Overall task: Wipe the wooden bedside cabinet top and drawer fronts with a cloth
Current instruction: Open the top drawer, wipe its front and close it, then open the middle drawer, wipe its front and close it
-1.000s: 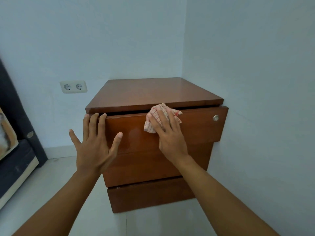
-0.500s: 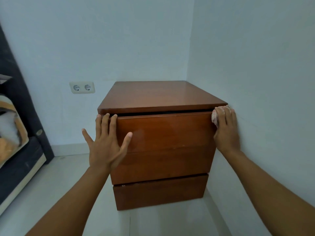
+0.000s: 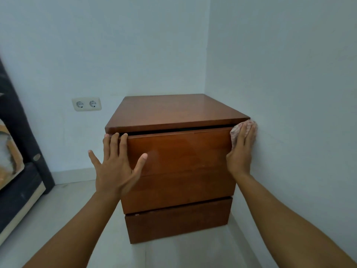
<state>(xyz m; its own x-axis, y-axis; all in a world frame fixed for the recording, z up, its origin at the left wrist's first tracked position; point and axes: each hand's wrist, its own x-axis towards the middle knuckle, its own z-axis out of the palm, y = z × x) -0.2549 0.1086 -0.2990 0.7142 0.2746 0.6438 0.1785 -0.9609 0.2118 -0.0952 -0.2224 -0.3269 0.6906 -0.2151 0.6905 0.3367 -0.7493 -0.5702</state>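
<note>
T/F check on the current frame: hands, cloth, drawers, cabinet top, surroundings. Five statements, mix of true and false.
1. The right hand presses the cloth at the right edge of the top drawer. True.
2. The left hand holds a second cloth. False: it holds nothing; its fingers are spread at the drawer's left edge.
3. A dark gap shows between the cabinet top and the top drawer's front. True.
4. A lamp stands on the cabinet top. False: only bare wood shows there.
5. A double wall socket sits left of the cabinet. True.
</note>
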